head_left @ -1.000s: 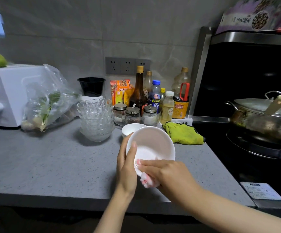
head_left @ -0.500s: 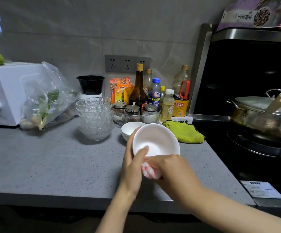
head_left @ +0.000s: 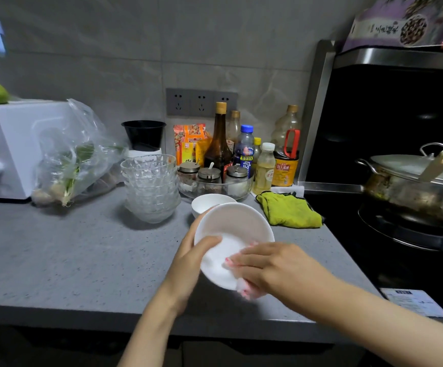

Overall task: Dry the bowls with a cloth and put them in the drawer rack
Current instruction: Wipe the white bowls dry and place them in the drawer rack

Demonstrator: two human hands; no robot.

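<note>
Above the counter (head_left: 69,260), mid-drying: white bowl (head_left: 236,229) gripped by left hand (head_left: 188,263), pink cloth (head_left: 246,291) apparently pinched and pressed inside by right hand (head_left: 276,266); next, reaching the unseen drawer rack.

Glossy white bowl (head_left: 237,229), seemingly ceramic; matt speckled counter (head_left: 64,260); clear glass bowls (head_left: 150,186)

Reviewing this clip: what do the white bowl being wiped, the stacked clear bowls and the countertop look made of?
White bowl: likely glazed ceramic, possibly melamine; opaque, smooth, soft sheen. Stacked bowls: probably glass, though clear plastic is possible; transparent with a faceted pattern. Countertop: grey speckled stone or composite, matte.
</note>
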